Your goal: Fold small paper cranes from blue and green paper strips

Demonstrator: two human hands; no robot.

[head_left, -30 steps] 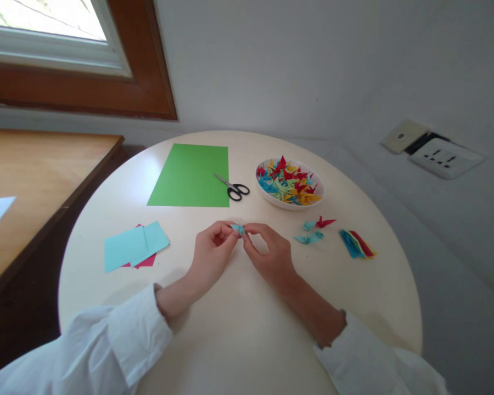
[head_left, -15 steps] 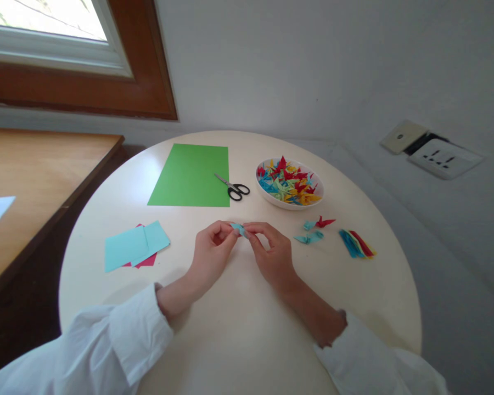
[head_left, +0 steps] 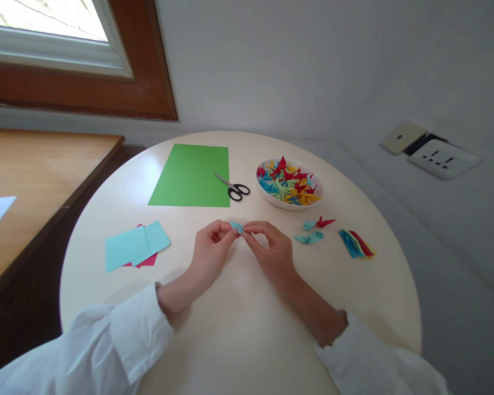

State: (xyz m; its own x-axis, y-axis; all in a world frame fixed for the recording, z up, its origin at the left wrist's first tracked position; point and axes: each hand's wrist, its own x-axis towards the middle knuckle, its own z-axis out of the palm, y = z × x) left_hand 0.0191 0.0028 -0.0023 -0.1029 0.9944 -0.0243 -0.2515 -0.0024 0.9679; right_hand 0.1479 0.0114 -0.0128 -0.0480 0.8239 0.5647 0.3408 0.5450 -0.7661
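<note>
A small folded piece of light blue paper (head_left: 236, 226) is pinched between both hands, above the middle of the round table. My left hand (head_left: 214, 247) grips its left side with thumb and fingers. On its right side, my right hand (head_left: 271, 251) pinches it, fingertips close to those of the left. Part of the paper is covered by the fingers. To the right lie a red paper crane (head_left: 325, 222) and light blue folded pieces (head_left: 309, 237). Light blue paper sheets (head_left: 127, 247) rest over pinkish-red paper (head_left: 149, 260) on the left.
Behind the hands, black-handled scissors (head_left: 235, 190) lie partly on a green sheet (head_left: 191, 175). A white bowl (head_left: 288, 206) holds many coloured paper cranes. Several coloured folded strips (head_left: 356, 244) lie near the right edge of the white table (head_left: 239, 329). A wooden desk (head_left: 45, 164) stands left.
The fingertips and the folded paper have shifted slightly to the left, and the right fingertips sit closer to the left ones. The things on the table stay put.
</note>
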